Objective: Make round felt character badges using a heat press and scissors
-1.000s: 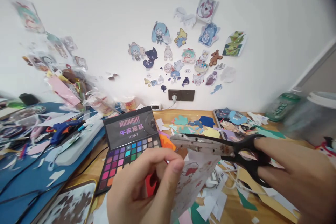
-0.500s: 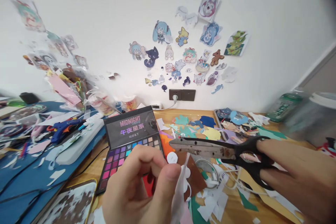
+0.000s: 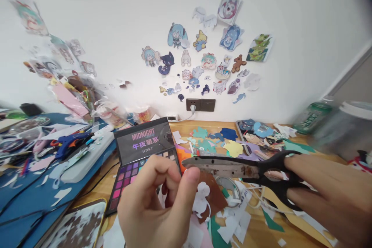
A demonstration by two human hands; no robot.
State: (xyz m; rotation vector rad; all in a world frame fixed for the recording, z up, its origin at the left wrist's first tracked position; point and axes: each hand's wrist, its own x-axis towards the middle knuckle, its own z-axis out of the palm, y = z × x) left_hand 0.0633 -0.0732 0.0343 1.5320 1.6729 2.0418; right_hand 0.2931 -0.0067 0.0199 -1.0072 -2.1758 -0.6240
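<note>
We seem to be at a cutting step: our right hand (image 3: 322, 192) keeps a firm grip on the black-handled scissors (image 3: 238, 168) above the desk (image 3: 258, 236), long axis nearly level, tip pointing left toward our left hand's (image 3: 157, 201) narrow pinch, contents unclear. Another snip would call for reopening the scissors.

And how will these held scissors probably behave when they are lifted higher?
The scissors should stay stiff, as the blades look metallic. They may feel blade-heavy, since the black handles look plastic. The handles' looped shape probably reduces slipping.
</note>
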